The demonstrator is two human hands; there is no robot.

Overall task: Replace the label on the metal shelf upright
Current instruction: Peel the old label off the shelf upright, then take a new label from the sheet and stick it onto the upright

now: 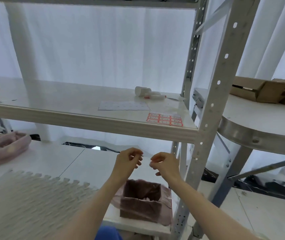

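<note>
A person's left hand (pixel 129 160) and right hand (pixel 165 163) hover close together beneath a white shelf board (pixel 86 116), fingers curled and tips pinched; whether they hold anything is too blurred to tell. A sheet of red labels (pixel 165 120) lies on the board's near right corner, at one o'clock from the hands, just beside the grey metal upright (pixel 212 104). A pink-lined box (pixel 141 200) sits at six o'clock below them.
</note>
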